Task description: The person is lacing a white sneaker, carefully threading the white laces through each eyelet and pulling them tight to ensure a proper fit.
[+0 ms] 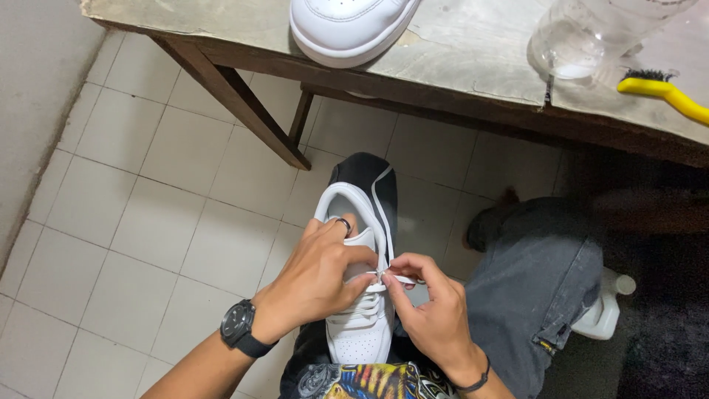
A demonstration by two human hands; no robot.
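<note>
Head view looking straight down at a white shoe [360,325] sitting on the person's lap, toe toward the body and heel opening pointing away, over a dark trouser leg. Left hand [319,277] wraps over the shoe's tongue area, fingers curled snug around the upper, thumb and forefinger pinched close at the lace [384,222] near the top eyelets. It's got a ring [344,223] on one finger and a black watch [238,325] on the wrist. Right hand [428,303] comes in from the right, fingertips pinched narrow on the lace end right beside the left thumb, so both hands are touching at that spot. A thin black band [476,380] circles the right wrist. One strand of the lace runs up along the shoe's right edge past the heel opening. Right leg in grey jeans [535,288] sits to the right, and just beyond it on the floor is a white plastic bottle [607,307], partly hidden. Far side of the scene has a worn wooden table [458,52] with a second white shoe [347,29] on it, a clear plastic jar [583,33] to the right, and a yellow brush [665,92] at the right edge. Floor [148,207] is pale tiles.
</note>
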